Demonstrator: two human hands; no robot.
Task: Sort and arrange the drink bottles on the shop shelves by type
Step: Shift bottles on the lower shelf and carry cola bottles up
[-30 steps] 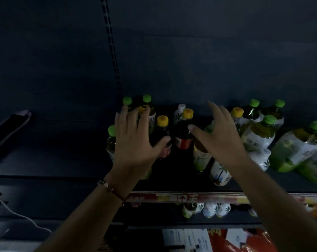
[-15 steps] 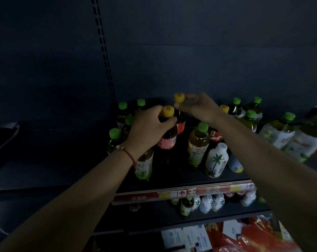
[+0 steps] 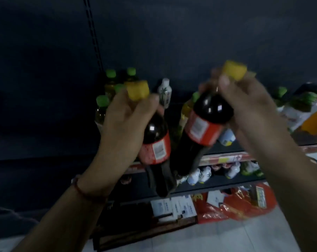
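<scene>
I hold two dark drink bottles with yellow caps and red labels, lifted in front of the shelf. My left hand [image 3: 125, 120] grips the neck of the left dark bottle [image 3: 156, 148]. My right hand [image 3: 245, 106] grips the neck of the right dark bottle [image 3: 203, 128], which is tilted and held slightly higher. Behind them on the shelf [image 3: 225, 157] stand green-capped tea bottles [image 3: 102, 108] at the left and a white bottle with a palm print [image 3: 164, 93].
More green-capped bottles [image 3: 281, 95] and an orange item lie at the shelf's right end. A lower shelf holds several small white bottles [image 3: 199, 175]. Red bags [image 3: 236, 206] and white cards sit at floor level. The shelf's left part is dark and bare.
Both hands closed on the necks of the yellow-capped bottles on the shelf, then lifted them off and pulled them toward me. The view has moved closer.
</scene>
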